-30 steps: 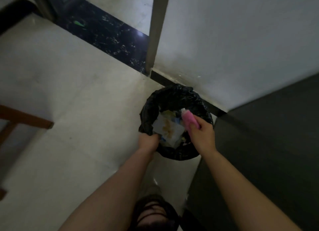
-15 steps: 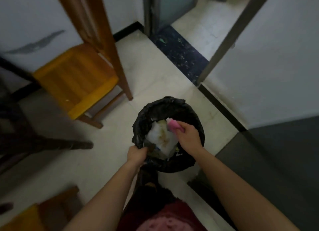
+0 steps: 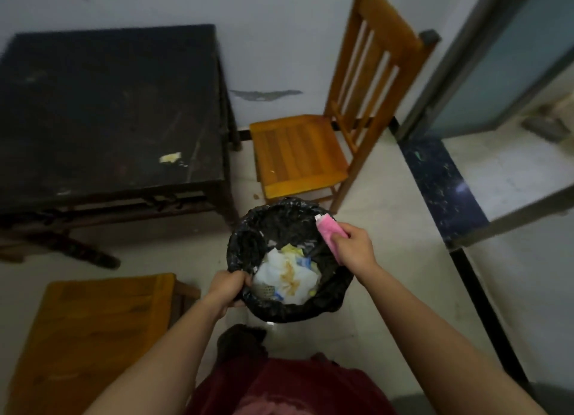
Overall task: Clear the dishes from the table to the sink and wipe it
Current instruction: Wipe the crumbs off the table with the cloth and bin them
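Observation:
A round bin lined with a black bag (image 3: 279, 228) hangs above the floor in front of me, with crumpled stained paper (image 3: 287, 276) inside. My left hand (image 3: 228, 285) grips the bin's near-left rim. My right hand (image 3: 354, 247) is closed on a pink cloth (image 3: 329, 231) and rests at the bin's right rim. The dark table (image 3: 102, 110) stands at the upper left against the wall, with a small pale scrap (image 3: 169, 157) and a few crumbs on its top.
A wooden chair (image 3: 298, 154) stands beside the table, just behind the bin. A second wooden seat (image 3: 90, 331) is at the lower left. A dark threshold strip (image 3: 441, 185) and a doorway with a glass door (image 3: 497, 60) lie to the right.
The view has swung left from the wall corner, bringing the table and chairs into sight. Both hands kept their hold on the bin and the pink cloth.

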A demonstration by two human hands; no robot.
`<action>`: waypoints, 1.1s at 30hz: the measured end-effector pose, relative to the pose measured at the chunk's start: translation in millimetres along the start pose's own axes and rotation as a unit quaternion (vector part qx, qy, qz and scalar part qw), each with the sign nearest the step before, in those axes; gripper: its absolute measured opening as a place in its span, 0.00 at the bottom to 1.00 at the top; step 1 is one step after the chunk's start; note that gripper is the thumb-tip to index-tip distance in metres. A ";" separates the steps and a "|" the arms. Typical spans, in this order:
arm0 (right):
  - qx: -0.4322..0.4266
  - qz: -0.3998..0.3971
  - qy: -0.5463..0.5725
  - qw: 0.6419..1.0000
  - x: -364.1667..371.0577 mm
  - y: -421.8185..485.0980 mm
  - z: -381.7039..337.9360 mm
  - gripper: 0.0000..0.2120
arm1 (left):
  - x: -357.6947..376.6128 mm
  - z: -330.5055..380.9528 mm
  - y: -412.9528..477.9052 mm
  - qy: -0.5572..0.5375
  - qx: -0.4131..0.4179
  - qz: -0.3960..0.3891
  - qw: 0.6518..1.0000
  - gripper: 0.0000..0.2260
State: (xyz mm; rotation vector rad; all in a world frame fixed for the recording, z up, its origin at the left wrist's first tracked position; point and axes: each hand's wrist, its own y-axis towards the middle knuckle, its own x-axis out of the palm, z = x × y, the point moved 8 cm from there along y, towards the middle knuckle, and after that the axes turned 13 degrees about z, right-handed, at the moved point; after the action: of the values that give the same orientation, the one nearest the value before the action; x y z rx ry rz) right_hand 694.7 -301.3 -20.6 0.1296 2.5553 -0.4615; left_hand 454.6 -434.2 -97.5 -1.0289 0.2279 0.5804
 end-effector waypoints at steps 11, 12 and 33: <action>-0.032 -0.031 -0.001 0.999 175.7 24.0 -124.7 0.10 | -154.5 17.3 107.7 0.081 -0.018 -0.059 0.995 0.05; -0.037 -0.037 -0.001 0.999 195.3 28.0 -133.0 0.10 | -165.9 18.0 121.4 0.087 -0.026 -0.069 0.993 0.06; -0.307 -0.120 -0.270 0.905 412.9 107.6 -255.9 0.23 | -270.0 31.8 235.3 0.126 -0.050 -0.084 0.987 0.21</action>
State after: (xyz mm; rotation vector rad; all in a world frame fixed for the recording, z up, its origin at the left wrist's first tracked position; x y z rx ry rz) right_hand 237.0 -111.3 -64.5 -0.4822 2.0459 0.2198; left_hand 97.9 -410.5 -136.3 -1.2064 0.3337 0.3101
